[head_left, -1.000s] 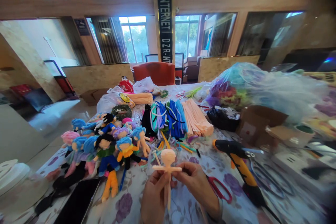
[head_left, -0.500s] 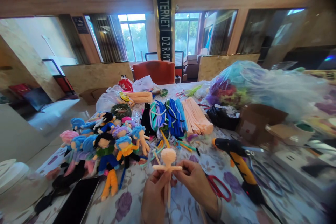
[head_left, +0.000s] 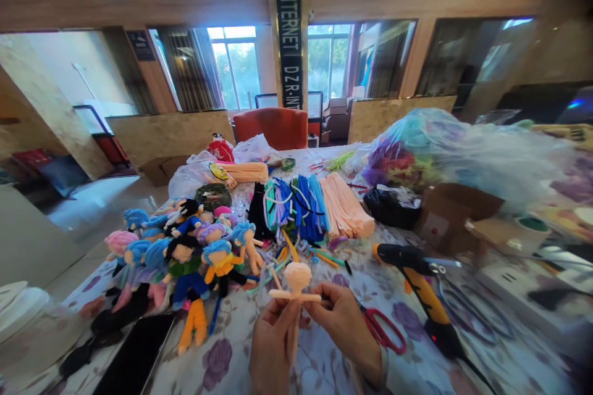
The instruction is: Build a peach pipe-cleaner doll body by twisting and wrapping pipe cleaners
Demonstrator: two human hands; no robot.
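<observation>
Bright windows (head_left: 238, 71) are behind the flower-patterned desk (head_left: 231, 327), above which the pale doll (head_left: 296, 297) is held. Left grip (head_left: 271, 345) pinches its body below the head; right grip (head_left: 340, 318) pinches one arm's end. Probably it is light, soft, bendable: the middle gives safest hold.

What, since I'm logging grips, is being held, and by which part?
A peach figure: left hand pinching its body below the arms, right hand holding one arm's end.

Ahead of me, a red-orange chair (head_left: 270, 128) backs the worktop (head_left: 236, 321); beyond, a lettered pillar (head_left: 288, 31) stands between bright windows (head_left: 237, 68). Shiny pale floor (head_left: 115, 203) lies to my left.
</observation>
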